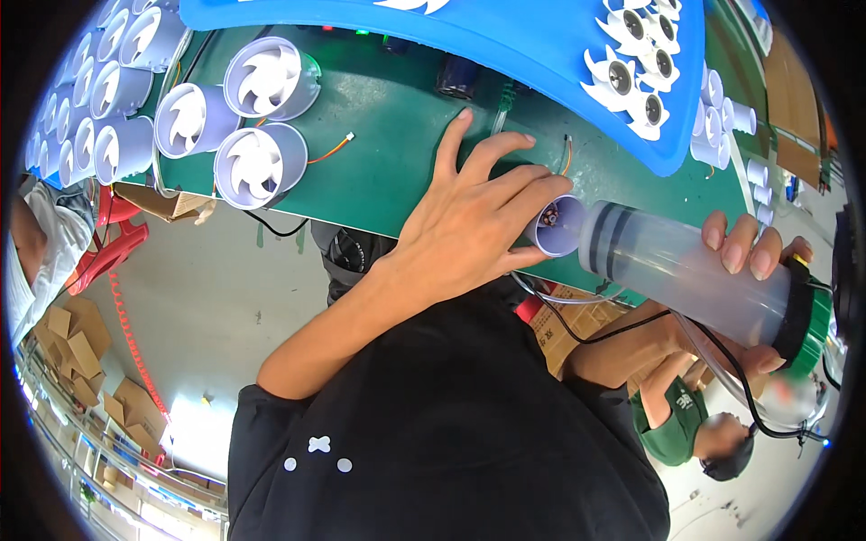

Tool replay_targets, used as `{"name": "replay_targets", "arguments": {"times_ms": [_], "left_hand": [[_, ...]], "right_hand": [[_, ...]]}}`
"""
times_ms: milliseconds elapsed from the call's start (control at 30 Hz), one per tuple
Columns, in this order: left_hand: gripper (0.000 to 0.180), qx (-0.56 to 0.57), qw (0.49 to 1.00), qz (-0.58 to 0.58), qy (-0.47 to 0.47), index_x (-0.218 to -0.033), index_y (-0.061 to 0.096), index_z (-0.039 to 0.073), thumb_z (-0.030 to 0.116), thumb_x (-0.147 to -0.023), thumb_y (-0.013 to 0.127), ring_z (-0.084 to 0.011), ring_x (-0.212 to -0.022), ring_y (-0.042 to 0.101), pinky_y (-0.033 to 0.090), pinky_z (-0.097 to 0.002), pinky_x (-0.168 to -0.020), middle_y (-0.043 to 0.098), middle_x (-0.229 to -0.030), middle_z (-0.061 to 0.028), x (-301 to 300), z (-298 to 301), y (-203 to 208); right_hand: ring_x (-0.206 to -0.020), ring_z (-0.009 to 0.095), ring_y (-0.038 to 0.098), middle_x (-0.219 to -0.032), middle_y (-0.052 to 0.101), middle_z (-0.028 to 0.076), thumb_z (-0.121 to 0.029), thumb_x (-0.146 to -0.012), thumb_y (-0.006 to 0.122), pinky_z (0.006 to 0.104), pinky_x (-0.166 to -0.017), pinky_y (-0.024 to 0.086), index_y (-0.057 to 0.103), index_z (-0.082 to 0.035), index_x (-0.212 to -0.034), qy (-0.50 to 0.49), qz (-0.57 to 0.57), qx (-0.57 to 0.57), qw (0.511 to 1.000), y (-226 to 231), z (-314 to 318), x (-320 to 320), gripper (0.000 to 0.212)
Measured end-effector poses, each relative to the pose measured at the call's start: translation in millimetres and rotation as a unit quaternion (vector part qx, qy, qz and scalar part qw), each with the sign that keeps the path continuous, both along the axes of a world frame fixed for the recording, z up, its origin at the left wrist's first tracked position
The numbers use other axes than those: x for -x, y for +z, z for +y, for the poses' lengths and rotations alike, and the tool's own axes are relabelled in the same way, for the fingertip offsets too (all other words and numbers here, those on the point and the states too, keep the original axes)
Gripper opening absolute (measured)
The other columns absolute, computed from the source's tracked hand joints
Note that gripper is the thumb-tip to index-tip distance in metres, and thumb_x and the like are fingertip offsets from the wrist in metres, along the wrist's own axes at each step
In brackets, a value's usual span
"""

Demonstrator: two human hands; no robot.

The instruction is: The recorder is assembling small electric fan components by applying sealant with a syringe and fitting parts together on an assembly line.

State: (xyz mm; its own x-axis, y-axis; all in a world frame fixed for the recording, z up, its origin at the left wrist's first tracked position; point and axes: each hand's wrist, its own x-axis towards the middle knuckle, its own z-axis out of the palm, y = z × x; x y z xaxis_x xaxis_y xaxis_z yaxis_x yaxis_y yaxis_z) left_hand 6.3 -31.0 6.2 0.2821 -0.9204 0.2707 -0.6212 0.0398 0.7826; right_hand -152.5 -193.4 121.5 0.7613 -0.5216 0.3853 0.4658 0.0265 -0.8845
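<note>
A: Left hand (478,212)?
B: Clamped, thumb and fingers, on one small lavender cup (563,238); copper-coloured winding (551,216) inside; mouth turned rightward; location, near edge of green table (370,167)
A: Right hand (741,245)?
B: Wrapped round one large translucent cylinder (672,257), tilted; dark rings toward one end, green cap (814,335) at the other; ringed end just beside the cup's mouth; contact, cannot tell
A: Hands together?
B: Apart, one to each thing
A: Left of table?
B: Three pale fan housings (262,167) with white blades; thin orange cable (330,155), white plug; rows of similar housings (122,90) beyond
A: Far side?
B: Blue tray (523,52), holding white impellers (621,77) with dark hubs; one dark canister (457,77), partly hidden
A: Surroundings?
B: Cardboard boxes (140,408); red stool (122,242); person in green top (672,422), at right
</note>
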Motion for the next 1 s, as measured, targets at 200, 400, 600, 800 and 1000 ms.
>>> {"name": "replay_targets", "arguments": {"times_ms": [200,400,600,800,1000], "left_hand": [[0.060,0.005,1.000,-0.004,0.008,-0.119,0.063,0.015,0.032,-0.066,0.084,-0.0271,-0.126,0.047,0.019,-0.0598,-0.114,0.066,-0.115,0.0002,1.2,1.1,-0.8],[0.060,0.011,1.000,0.000,0.007,-0.119,0.063,0.015,0.033,-0.066,0.084,-0.0273,-0.125,0.047,0.019,-0.0598,-0.114,0.066,-0.114,-0.0002,0.8,0.3,-1.8],[0.061,0.011,1.000,-0.002,0.007,-0.119,0.063,0.015,0.032,-0.064,0.084,-0.0272,-0.125,0.047,0.019,-0.0600,-0.114,0.066,-0.113,0.0000,0.7,1.3,-1.1],[0.061,0.010,1.000,-0.001,0.009,-0.119,0.063,0.016,0.031,-0.063,0.085,-0.0275,-0.126,0.047,0.017,-0.0605,-0.115,0.066,-0.113,0.0001,1.3,1.4,-2.2],[0.060,0.011,1.000,0.005,0.010,-0.118,0.063,0.016,0.031,-0.064,0.085,-0.0275,-0.126,0.047,0.017,-0.0608,-0.115,0.066,-0.113,0.0002,2.2,1.6,-2.4]], "right_hand": [[-0.099,0.024,0.048,-0.114,0.047,0.008,-0.059,-0.070,0.082,0.0445,-0.084,0.033,0.026,-0.004,-0.146,0.029,0.006,0.060,0.998,-0.9,-5.9,3.8,0.109],[-0.103,0.024,0.046,-0.118,0.045,0.009,-0.061,-0.068,0.083,0.0449,-0.086,0.032,0.025,-0.001,-0.146,0.051,-0.025,0.051,0.997,-2.3,-13.0,6.1,0.114],[-0.097,0.024,0.045,-0.108,0.046,0.010,-0.052,-0.072,0.080,0.0432,-0.083,0.032,0.036,0.002,-0.138,0.038,-0.026,0.024,0.999,-3.2,-6.4,-1.0,0.096],[-0.097,0.024,0.044,-0.108,0.046,0.010,-0.056,-0.072,0.079,0.0433,-0.084,0.031,0.035,0.001,-0.139,0.023,-0.005,0.037,0.999,2.1,2.0,-5.3,0.098],[-0.098,0.024,0.044,-0.108,0.046,0.010,-0.057,-0.072,0.079,0.0436,-0.085,0.031,0.033,0.001,-0.139,0.012,-0.012,0.036,0.999,-0.3,0.2,-2.9,0.099]]}}
